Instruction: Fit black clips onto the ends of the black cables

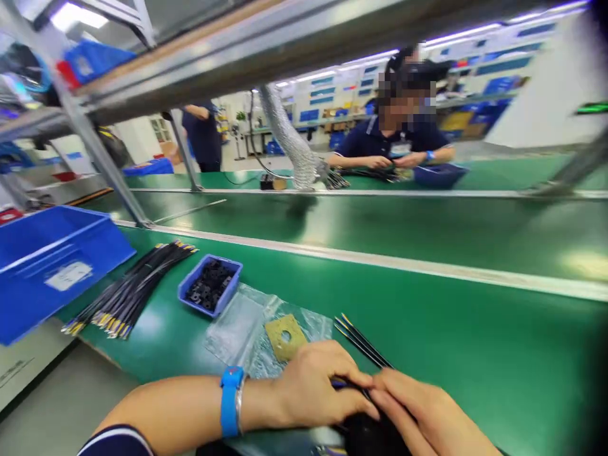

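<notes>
At the near edge of the bench, my left hand (316, 386) is closed in a pinch on the end of a black cable with blue and yellow wire tips. My right hand (427, 411) meets it fingertip to fingertip, its fingers closed on the same dark cable; their grip is partly hidden. Under both hands lies a black rounded thing (370, 437), too covered to name. Just beyond them, several black cables (363, 342) rest on the green surface. A yellow square plate with a round hole (275, 330) sits on clear plastic bags (232, 326) beside my left hand.
A small blue bin (182, 292) holds black parts. Left of it lie a bundle of black cables (137, 285) and a large blue crate (52, 253). A metal rail (332, 252) crosses the bench; a shelf beam hangs overhead. Opposite, a co-worker (399, 139) handles cables.
</notes>
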The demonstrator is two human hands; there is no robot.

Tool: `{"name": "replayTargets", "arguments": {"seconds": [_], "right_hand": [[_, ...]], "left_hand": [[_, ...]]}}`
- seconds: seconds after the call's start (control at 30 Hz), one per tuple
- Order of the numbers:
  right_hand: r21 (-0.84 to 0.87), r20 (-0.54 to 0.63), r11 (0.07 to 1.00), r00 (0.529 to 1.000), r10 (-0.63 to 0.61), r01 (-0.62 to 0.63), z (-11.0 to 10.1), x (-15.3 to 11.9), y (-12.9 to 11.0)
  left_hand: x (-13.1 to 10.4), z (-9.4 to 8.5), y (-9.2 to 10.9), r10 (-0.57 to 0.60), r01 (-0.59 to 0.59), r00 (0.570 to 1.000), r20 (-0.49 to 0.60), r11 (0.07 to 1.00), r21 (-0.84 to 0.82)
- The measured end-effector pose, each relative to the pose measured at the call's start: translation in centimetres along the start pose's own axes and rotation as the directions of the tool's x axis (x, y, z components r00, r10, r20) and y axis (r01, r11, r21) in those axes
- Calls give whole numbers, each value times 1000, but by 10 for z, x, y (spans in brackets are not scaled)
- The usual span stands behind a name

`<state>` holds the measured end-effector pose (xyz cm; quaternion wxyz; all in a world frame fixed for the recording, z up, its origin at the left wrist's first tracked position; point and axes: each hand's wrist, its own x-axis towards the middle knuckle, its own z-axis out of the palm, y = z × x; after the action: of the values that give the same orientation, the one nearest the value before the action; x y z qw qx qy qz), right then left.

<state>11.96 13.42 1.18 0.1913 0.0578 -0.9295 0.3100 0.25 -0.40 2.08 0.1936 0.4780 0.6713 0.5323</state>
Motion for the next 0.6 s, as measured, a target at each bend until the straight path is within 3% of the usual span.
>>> {"name": "replayTargets", "arguments": {"seconds": [0.17,0.3,0.5,0.6], "right_hand": [[41,-23,987,987,156,-155,-21,10,-16],[45,-16,984,985,174,-173,-22,8,-16],[40,7,987,988,153,-153,-15,5,-12],[45,16,989,989,144,-144,-15,5,-12]], "left_hand": [[7,-18,7,-163,164,986,47,986,-30],[7,-23,-2,-258,269,962,86,948,-171],[5,-18,-1,-229,250,966,124,948,-196],[4,-17,-1,-174,187,980,100,973,-134]]}}
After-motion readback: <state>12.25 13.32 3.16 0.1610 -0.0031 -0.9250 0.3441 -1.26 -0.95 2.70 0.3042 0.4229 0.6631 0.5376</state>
